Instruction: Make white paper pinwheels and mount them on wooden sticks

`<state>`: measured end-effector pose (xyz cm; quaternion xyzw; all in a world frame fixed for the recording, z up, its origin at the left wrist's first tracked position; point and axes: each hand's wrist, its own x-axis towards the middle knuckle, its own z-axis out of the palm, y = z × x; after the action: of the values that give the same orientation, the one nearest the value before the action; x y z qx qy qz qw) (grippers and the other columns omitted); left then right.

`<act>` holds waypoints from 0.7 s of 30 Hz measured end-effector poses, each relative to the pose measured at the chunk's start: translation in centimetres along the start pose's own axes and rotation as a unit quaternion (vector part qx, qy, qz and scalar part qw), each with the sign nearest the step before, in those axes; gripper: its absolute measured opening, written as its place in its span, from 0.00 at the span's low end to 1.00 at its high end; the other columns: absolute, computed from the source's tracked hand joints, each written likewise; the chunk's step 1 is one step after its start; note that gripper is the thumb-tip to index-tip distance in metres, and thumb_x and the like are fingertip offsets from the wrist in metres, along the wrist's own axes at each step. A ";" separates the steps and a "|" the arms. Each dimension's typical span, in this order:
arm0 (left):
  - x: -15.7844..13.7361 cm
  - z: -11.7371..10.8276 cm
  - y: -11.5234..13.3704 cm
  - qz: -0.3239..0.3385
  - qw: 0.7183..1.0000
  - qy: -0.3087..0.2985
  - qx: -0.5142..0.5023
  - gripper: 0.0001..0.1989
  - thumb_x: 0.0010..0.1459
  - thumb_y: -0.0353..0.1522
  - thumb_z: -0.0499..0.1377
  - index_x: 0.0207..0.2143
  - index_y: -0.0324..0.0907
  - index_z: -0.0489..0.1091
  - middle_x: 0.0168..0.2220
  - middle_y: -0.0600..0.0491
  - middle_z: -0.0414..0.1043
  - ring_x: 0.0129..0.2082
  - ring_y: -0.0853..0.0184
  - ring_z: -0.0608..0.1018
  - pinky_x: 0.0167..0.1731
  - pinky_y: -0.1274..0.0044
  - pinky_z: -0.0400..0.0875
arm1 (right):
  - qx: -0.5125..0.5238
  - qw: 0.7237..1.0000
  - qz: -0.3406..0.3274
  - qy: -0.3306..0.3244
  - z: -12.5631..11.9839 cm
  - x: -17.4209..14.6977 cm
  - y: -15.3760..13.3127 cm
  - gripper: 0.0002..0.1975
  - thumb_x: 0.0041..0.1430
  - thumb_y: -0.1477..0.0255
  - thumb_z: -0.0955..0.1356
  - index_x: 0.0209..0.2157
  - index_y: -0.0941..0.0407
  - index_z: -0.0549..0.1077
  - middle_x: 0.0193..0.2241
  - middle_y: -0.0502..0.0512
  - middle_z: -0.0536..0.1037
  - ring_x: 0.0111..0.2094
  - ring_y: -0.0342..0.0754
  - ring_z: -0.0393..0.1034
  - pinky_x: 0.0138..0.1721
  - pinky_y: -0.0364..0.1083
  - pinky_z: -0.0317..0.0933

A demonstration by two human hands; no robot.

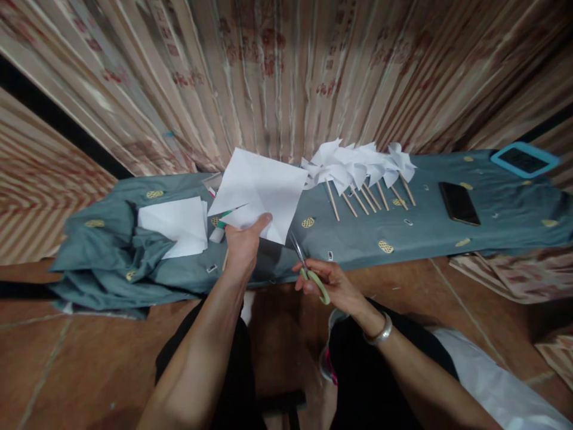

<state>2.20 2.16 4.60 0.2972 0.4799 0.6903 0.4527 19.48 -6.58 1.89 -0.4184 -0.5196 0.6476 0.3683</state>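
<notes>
Held up over the cloth-covered bench is a white sheet of paper (264,179), roughly square, with a slit running in from its left side. My left hand (244,242) pinches its lower edge, thumb on top. My right hand (329,280) has its fingers in the handles of a pair of scissors (313,278) with light green grips. The metal blades point up and left, close to the paper's lower right corner; whether they touch it I cannot tell. Behind my left hand, a small green and white item (219,230) is partly hidden.
A stack of white paper (174,224) lies at the left on the teal cloth (286,269). Several paper pinwheels (358,164) on wooden sticks lie right of centre. Farther right are a black phone (459,203) and a blue-framed device (524,159). Patterned curtains (286,77) hang behind.
</notes>
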 end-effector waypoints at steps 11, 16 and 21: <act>0.3 0.1 -0.8 -0.014 1.000 -0.015 0.008 0.26 0.33 0.33 0.72 0.40 0.36 0.75 0.32 0.48 0.79 0.36 0.59 0.80 0.44 0.68 0.73 | -0.007 1.000 0.011 -0.011 0.3 0.4 0.4 0.17 0.49 0.62 0.75 0.38 0.56 0.77 0.22 0.47 0.74 0.22 0.39 0.64 0.25 0.39 0.58; 0.2 0.2 -0.9 -0.007 1.000 -0.018 0.016 0.25 0.34 0.32 0.72 0.39 0.37 0.76 0.32 0.49 0.79 0.35 0.61 0.80 0.42 0.70 0.73 | 0.023 0.999 0.028 -0.002 0.3 0.5 0.8 0.16 0.48 0.62 0.75 0.38 0.56 0.77 0.21 0.46 0.73 0.21 0.38 0.63 0.23 0.39 0.57; 0.0 0.3 -0.8 -0.003 1.000 -0.020 0.011 0.24 0.35 0.31 0.71 0.39 0.37 0.76 0.32 0.50 0.79 0.33 0.63 0.80 0.41 0.71 0.73 | 0.041 0.998 0.050 0.003 0.1 0.5 1.0 0.17 0.47 0.65 0.75 0.40 0.55 0.78 0.22 0.46 0.75 0.22 0.38 0.65 0.23 0.37 0.57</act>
<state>2.68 2.35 3.98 0.3142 0.4792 0.6776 0.4609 19.11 -6.33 0.89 -0.4305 -0.4694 0.6849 0.3539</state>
